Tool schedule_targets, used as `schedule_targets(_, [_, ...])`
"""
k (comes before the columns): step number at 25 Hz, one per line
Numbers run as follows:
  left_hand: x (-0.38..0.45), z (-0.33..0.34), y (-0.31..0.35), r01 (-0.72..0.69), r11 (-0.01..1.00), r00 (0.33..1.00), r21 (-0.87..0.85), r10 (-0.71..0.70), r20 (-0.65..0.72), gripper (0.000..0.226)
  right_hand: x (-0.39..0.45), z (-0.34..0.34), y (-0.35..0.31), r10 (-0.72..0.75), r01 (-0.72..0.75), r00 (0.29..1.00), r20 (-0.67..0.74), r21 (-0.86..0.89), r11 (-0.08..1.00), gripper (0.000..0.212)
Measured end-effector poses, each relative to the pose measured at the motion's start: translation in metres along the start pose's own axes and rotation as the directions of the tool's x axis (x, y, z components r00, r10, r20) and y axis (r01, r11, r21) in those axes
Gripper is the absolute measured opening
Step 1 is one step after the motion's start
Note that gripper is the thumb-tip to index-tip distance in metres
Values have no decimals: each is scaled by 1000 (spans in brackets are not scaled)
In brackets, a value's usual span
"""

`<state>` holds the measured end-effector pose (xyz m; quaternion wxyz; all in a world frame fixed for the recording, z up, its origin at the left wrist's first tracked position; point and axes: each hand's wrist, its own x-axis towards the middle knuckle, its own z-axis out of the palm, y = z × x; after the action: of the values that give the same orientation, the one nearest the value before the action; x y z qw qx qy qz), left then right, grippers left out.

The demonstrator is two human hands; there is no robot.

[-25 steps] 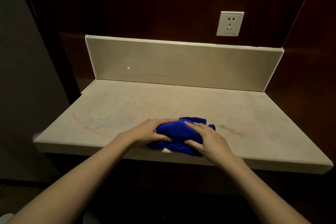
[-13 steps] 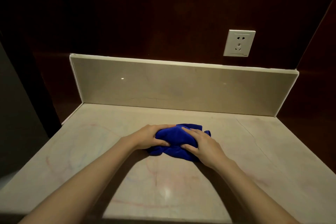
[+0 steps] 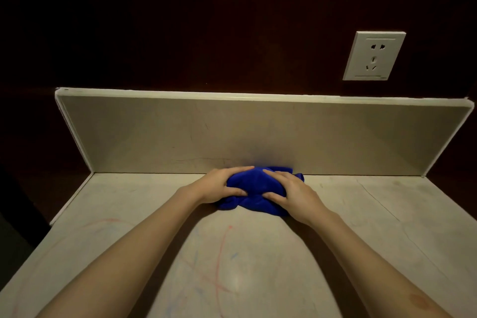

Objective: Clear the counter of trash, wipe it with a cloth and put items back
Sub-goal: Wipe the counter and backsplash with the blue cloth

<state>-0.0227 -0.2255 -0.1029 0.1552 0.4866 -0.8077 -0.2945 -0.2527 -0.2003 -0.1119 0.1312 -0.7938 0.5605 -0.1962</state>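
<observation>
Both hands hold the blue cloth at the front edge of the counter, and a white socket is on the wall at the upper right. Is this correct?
Not quite. The head view shows the left hand and right hand holding the blue cloth at the back of the counter, against the backsplash, not at the front edge. The white socket is indeed at the upper right.

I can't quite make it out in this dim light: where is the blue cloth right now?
In the head view the cloth sits bunched at the back of the counter, against the backsplash, held between the left hand and right hand.
</observation>
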Motion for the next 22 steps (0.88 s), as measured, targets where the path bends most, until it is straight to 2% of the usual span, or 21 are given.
schedule_targets(13, [-8, -4, 4, 1, 999, 999, -43, 1, 53, 66, -11, -6, -12, 21, -23, 999, 27, 64, 998, 61])
schedule_targets(22, [-72, 15, 23, 10, 997, 999, -71, -7, 43, 65, -68, -4, -35, 0, -3, 998, 62, 56, 998, 62])
